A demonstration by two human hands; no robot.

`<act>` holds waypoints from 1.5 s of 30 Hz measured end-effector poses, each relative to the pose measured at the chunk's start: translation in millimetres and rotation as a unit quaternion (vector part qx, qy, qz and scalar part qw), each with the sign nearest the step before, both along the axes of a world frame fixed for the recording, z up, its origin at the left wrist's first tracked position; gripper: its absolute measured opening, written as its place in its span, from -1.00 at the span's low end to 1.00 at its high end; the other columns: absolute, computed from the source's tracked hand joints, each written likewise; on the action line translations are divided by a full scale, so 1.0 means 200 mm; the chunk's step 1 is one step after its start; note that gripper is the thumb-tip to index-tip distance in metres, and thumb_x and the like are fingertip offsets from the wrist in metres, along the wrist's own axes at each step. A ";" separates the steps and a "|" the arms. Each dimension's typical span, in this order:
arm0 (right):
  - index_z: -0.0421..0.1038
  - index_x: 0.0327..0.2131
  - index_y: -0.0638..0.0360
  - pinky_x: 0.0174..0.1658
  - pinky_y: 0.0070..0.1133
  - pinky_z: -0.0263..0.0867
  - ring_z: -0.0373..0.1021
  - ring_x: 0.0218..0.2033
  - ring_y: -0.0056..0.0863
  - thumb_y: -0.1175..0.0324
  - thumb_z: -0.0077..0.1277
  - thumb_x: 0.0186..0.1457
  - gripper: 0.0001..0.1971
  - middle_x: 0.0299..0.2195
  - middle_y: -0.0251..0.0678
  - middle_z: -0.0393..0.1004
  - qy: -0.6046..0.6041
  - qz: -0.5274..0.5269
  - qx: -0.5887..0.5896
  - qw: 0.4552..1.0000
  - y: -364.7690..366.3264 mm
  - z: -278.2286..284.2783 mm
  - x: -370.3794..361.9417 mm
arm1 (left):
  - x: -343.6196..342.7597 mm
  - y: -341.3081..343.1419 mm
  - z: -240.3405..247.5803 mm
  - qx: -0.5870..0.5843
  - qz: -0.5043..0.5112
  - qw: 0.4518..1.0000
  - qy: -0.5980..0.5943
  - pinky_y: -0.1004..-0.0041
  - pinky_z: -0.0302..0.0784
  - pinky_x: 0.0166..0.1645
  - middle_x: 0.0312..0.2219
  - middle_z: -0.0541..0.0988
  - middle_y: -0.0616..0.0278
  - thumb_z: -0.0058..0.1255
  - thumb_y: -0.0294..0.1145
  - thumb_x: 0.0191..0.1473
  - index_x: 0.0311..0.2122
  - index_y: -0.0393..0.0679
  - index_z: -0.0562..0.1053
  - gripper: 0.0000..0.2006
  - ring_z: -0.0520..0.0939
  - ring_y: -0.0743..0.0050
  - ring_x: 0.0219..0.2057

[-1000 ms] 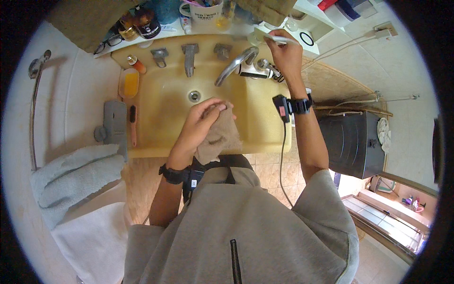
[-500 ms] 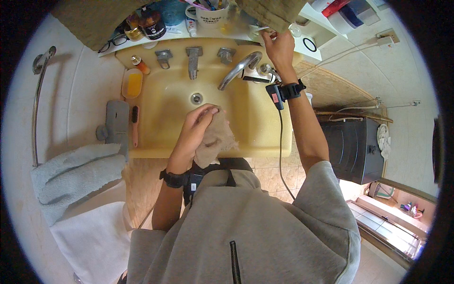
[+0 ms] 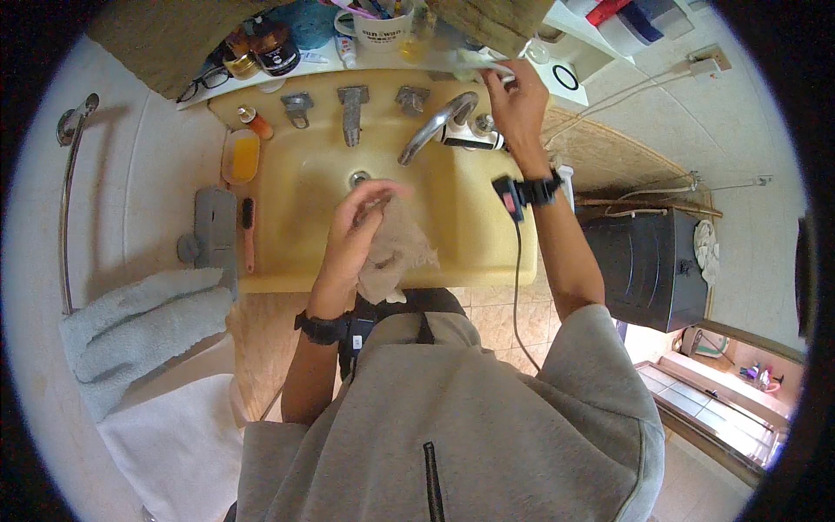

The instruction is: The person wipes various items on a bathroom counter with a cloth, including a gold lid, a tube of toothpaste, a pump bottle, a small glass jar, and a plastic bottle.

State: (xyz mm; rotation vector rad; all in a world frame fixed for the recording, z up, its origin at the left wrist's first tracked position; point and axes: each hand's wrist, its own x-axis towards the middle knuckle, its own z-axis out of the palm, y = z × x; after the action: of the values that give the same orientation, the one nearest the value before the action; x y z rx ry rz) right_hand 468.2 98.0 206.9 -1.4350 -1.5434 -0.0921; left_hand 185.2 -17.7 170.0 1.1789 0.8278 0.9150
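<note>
My left hand [image 3: 346, 239] is over the near part of the yellow sink [image 3: 300, 226], its fingers closed on a frayed brown cloth [image 3: 396, 248] that hangs down toward the sink's front edge. My right hand [image 3: 519, 104] reaches up to the shelf right of the faucets. Pinched between its thumb and fingers is a thin whitish item [image 3: 487, 65] with a pale green end, too blurred to name. Below that hand a curved metal spout [image 3: 439, 126] rises beside a white fitting.
A white shelf [image 3: 326, 65] behind the sink carries a mug [image 3: 383, 33], jars, a tube and glasses [image 3: 204, 83]. A soap dish [image 3: 243, 157], small bottle [image 3: 255, 122] and pink-handled brush [image 3: 249, 235] line the left rim. A grey-blue towel [image 3: 148, 326] hangs at left.
My right hand has turned and shifted slightly, and the thin whitish item now sticks out further from its fingers. The left hand's fingers have moved a little on the cloth.
</note>
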 end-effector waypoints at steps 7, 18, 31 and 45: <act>0.53 -0.37 0.32 -0.30 -0.52 0.33 0.45 -0.39 -0.36 0.54 0.16 -0.04 -0.90 -0.43 -0.17 0.52 0.083 0.125 -0.016 0.989 -0.49 0.01 -0.25 | 0.08 0.01 0.16 0.013 0.055 0.998 -0.010 0.56 0.42 0.00 -0.10 0.55 0.17 0.02 -0.51 0.17 0.17 -0.21 0.25 -0.54 0.52 0.61 -0.14; 0.56 -0.37 0.26 -0.33 -0.61 0.29 0.39 -0.41 -0.55 0.45 0.24 -0.02 -0.87 -0.42 -0.30 0.53 0.241 0.192 -0.094 0.947 -0.59 0.12 -0.45 | 0.12 -0.02 0.16 0.012 0.109 0.993 -0.055 0.55 0.41 0.01 -0.13 0.57 0.21 0.05 -0.46 0.19 0.06 -0.32 0.40 -0.66 0.52 0.60 -0.08; 0.41 -0.14 0.25 -0.18 -0.57 0.40 0.48 -0.24 -0.54 0.32 0.22 0.09 -0.68 -0.26 -0.33 0.53 0.577 0.211 -0.230 0.755 -0.58 0.11 -0.52 | 0.03 -0.05 0.13 0.029 0.074 0.997 -0.021 0.54 0.40 0.02 -0.18 0.58 0.28 0.03 -0.44 0.21 0.03 -0.35 0.45 -0.69 0.52 0.63 -0.13; 0.38 -0.13 0.21 -0.15 -0.55 0.42 0.50 -0.21 -0.51 0.30 0.15 0.14 -0.72 -0.26 -0.33 0.52 0.649 0.229 -0.298 0.661 -0.58 0.15 -0.58 | 0.03 -0.05 0.03 0.010 0.005 0.998 -0.063 0.52 0.37 0.08 -0.08 0.54 0.28 0.03 -0.41 0.21 0.12 -0.35 0.37 -0.60 0.48 0.61 -0.06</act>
State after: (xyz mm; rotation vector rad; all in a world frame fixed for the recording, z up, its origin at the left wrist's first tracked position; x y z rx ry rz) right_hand 353.0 -18.8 236.6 -0.9783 -0.5791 1.5526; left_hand 190.2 -27.9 175.2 1.1233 0.7251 0.9976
